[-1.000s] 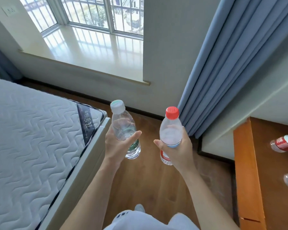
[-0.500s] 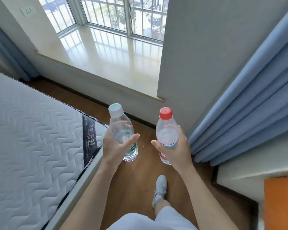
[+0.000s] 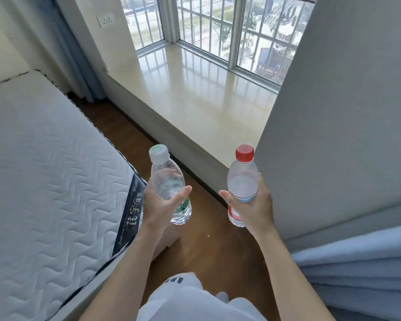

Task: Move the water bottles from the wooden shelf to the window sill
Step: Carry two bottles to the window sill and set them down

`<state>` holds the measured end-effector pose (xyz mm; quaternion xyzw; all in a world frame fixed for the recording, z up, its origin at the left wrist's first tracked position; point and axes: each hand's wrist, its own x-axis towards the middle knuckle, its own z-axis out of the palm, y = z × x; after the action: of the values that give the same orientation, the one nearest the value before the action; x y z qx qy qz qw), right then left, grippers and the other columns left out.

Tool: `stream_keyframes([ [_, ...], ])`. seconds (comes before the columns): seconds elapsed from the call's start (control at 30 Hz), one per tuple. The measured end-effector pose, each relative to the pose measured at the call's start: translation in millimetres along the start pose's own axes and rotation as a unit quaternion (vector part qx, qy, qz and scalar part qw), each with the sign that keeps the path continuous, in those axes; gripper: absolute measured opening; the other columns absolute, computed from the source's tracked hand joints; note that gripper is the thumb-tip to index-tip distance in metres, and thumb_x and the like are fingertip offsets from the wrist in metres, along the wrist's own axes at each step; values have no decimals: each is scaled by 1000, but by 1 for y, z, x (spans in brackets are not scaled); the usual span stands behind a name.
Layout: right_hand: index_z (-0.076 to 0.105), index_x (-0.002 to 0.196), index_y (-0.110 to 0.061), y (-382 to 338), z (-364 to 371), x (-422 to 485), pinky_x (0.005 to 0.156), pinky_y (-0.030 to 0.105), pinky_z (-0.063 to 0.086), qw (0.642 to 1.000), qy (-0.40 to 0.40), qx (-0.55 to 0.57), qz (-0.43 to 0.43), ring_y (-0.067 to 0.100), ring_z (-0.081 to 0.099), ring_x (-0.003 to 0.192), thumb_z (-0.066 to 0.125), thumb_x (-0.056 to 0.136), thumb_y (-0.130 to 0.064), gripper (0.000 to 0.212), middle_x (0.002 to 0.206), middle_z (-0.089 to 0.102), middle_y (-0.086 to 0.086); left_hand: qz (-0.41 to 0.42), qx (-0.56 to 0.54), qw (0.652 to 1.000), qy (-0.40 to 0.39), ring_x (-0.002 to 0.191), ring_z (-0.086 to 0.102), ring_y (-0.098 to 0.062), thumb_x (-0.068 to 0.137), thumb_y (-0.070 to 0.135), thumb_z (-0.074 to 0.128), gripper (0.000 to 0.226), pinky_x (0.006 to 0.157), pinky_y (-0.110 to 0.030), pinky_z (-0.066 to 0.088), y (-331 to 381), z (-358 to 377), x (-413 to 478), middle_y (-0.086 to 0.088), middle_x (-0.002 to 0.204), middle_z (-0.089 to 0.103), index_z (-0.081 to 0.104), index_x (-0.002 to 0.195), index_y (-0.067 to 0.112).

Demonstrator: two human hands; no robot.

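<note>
Both upright: left hand point(image 3: 159, 206) wraps the green-label bottle point(image 3: 168, 181), right hand point(image 3: 252, 206) the red-capped bottle point(image 3: 242, 179). The window sill point(image 3: 195, 100) lies ahead, right hand nearer.

2 bottles up, both upright. The left hand point(image 3: 155, 208) grips the white-capped bottle point(image 3: 166, 181) with the green label, thumb across its front. The right hand point(image 3: 255, 205) grips the red-capped bottle point(image 3: 242, 179) the same way. Both hang over the wooden floor point(image 3: 218, 246), short of the glossy window sill point(image 3: 195, 100). Quilted mattress point(image 3: 44, 181) left, blue curtain point(image 3: 357, 262) right, barred window point(image 3: 218, 26) beyond.
</note>
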<state>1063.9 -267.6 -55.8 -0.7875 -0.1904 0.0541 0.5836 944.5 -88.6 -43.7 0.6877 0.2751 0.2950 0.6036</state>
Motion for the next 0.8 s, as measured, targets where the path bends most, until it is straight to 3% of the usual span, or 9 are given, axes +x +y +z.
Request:
stream_keyframes([
  [0.13,50,106,-45,11,22,41,76,5,48,999,-38,-9,-2,-6,60,102,93,64,-40,60,104,59,-25,-6,24,999,38,98,67,-15,72,17,86,37,78,-19,57,-12,5,35,3,101,67,65,98,32],
  [0.33,47,107,-43,19,67,117,65,1,47,995,-93,-34,-7,-15,56,100,90,66,-45,59,100,55,-25,-42,12,996,77,101,67,-18,66,37,84,41,76,-23,58,-36,8,110,0,106,68,65,102,33],
  [0.47,48,111,-42,11,107,193,71,9,52,993,-108,-32,-19,1,62,98,90,66,-44,62,102,58,-20,-49,6,994,101,101,67,-16,61,48,81,50,85,-34,59,-42,3,186,2,105,68,66,104,26],
  [0.53,52,106,-39,2,131,234,75,22,54,993,-119,-25,-15,9,64,93,93,66,-39,58,98,62,-16,-33,6,992,118,99,67,-16,61,45,81,51,85,-34,59,-41,-7,226,1,103,69,66,103,21],
  [0.7,55,101,-35,-21,202,318,78,40,58,990,-142,5,-6,15,66,89,88,58,-50,56,92,63,-15,-25,16,988,152,99,68,-16,62,48,81,57,86,-37,59,-43,-38,314,3,102,70,66,108,19],
  [0.8,55,101,-35,-30,243,350,80,44,58,985,-171,7,-13,14,66,89,86,56,-55,58,92,63,-16,-31,18,984,174,98,67,-11,64,39,84,52,86,-33,59,-42,-52,352,4,102,70,66,108,19],
])
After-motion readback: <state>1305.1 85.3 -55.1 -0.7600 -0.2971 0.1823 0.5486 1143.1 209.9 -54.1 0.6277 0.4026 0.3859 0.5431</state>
